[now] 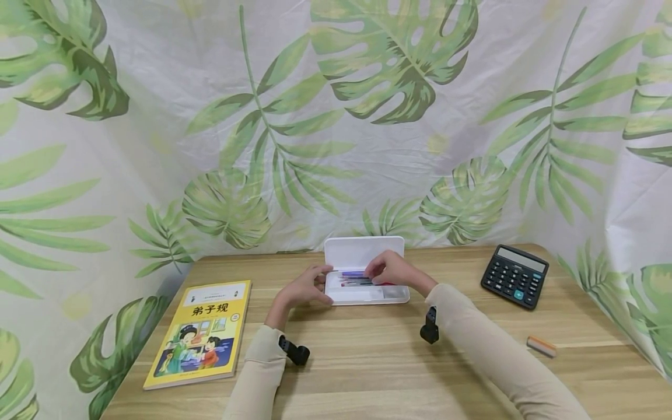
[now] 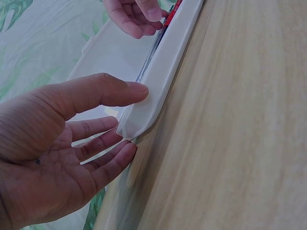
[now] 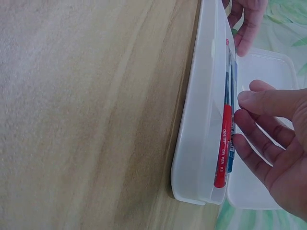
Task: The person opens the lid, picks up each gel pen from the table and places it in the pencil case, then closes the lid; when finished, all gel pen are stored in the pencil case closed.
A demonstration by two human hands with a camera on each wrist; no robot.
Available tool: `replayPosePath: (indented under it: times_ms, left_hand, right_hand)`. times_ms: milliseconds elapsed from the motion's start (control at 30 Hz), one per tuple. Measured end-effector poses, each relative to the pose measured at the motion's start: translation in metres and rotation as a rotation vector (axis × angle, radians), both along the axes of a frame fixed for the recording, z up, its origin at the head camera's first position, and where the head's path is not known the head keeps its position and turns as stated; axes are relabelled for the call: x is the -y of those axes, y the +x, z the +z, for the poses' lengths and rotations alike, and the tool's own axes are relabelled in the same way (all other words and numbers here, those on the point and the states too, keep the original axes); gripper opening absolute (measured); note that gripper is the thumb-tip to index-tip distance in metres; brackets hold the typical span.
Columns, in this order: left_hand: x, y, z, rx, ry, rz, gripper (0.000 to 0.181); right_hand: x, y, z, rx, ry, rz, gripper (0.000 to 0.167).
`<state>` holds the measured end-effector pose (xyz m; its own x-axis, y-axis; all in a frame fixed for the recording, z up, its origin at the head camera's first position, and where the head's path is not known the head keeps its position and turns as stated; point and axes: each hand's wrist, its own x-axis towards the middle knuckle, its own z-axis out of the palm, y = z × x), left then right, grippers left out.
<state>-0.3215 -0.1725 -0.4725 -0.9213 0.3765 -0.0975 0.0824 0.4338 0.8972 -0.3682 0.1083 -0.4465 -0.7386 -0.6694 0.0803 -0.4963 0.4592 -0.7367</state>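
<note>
A white pencil case [image 1: 341, 296] lies on the table, its lid [image 1: 362, 252] raised against the cloth behind. Several pens rest inside, among them a red gel pen [image 3: 223, 148] and a purple one [image 1: 353, 273]. My left hand [image 1: 305, 286] holds the case's left end, thumb on the front wall and fingertips at the end corner [image 2: 125, 134]. Over the pens is my right hand [image 1: 391, 271]; its relaxed fingers [image 3: 247, 124] are close beside them. Nothing shows pinched between that thumb and those fingers. Part of the pens is hidden behind the right hand.
A yellow picture book [image 1: 202, 332] lies at the table's left. To the right are a black calculator [image 1: 515, 276] and a small orange-and-white eraser [image 1: 541, 346]. A leaf-patterned cloth [image 1: 294, 146] hangs right behind the table's back edge.
</note>
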Motion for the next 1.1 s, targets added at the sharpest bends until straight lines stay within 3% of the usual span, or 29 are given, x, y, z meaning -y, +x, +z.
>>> replayPosePath:
  times_ms: [267, 533, 767, 1100]
  left_hand:
    - [0.004, 0.000, 0.000, 0.000, -0.002, 0.004, 0.091]
    - [0.009, 0.000, -0.001, 0.013, 0.027, 0.014, 0.093]
    - [0.011, 0.001, -0.001, -0.014, 0.013, 0.003, 0.086]
    - [0.008, 0.002, -0.002, -0.028, -0.002, 0.016, 0.078]
  right_hand:
    - [0.004, -0.007, 0.007, -0.072, 0.000, 0.010, 0.014]
    - [0.005, -0.013, 0.040, -0.074, 0.002, -0.029, 0.017]
    - [0.002, -0.024, 0.064, -0.089, -0.019, -0.059, 0.019]
    - [0.004, -0.036, 0.077, -0.100, -0.038, -0.128, 0.020]
